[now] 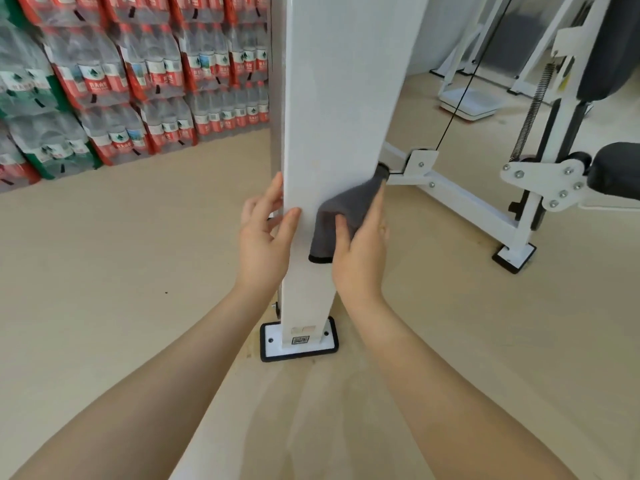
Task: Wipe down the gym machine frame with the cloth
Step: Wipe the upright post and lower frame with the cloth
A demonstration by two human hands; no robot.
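A wide white upright post of the gym machine frame (pixel 332 98) rises through the middle of the view and ends in a black-edged foot plate (pixel 298 341) on the floor. My left hand (pixel 265 237) holds the post's left edge, thumb on the front face and fingers round the side. A dark grey cloth (pixel 341 216) lies against the post's lower right part. My right hand (pixel 360 251) presses it to the post, thumb on the cloth's front and straight fingers along the right edge.
Shrink-wrapped packs of water bottles (pixel 131 81) are stacked along the left wall. To the right stand a white base rail (pixel 460 202), a black cable (pixel 467 81), a spring (pixel 533 109) and black seat pads (pixel 616 171). The floor is light wood.
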